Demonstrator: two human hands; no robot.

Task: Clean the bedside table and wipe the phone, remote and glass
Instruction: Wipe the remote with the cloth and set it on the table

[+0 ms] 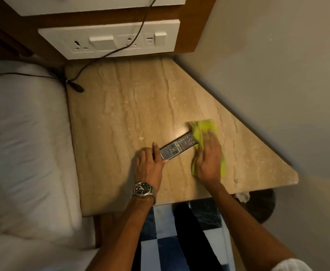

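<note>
While the left hand (148, 165) pins the near end of the remote (176, 147) to the bedside table (121, 106), the right hand (209, 159) presses a yellow-green cloth (199, 132) over the far end. The remote lies flat on the beige stone top, button side up, running diagonally from lower left to upper right, toward the front right part of the surface. The left thumb (155, 148) stretches up along the remote's left edge, touching it; the other left fingers curl at the near end, and one fingertip shows just under the remote's lower corner, so the hand clamps that end from both sides. The right hand lies palm down on the cloth with its fingers held together and nearly straight, blurred at the tips. The cloth bunches above and spills out below the right hand, covering the remote's top end, so the number keys emerge just left of those fingers. A wristwatch (143, 189) sits on the left wrist.

At the back of the table, a white switch panel (109, 41) is fixed to a wooden board, and a black cable (109, 53) runs down from it across the table's back left corner. White bedding (27, 133) lies to the left of the table. Below the table's front edge a checkered floor (160, 247) shows.
</note>
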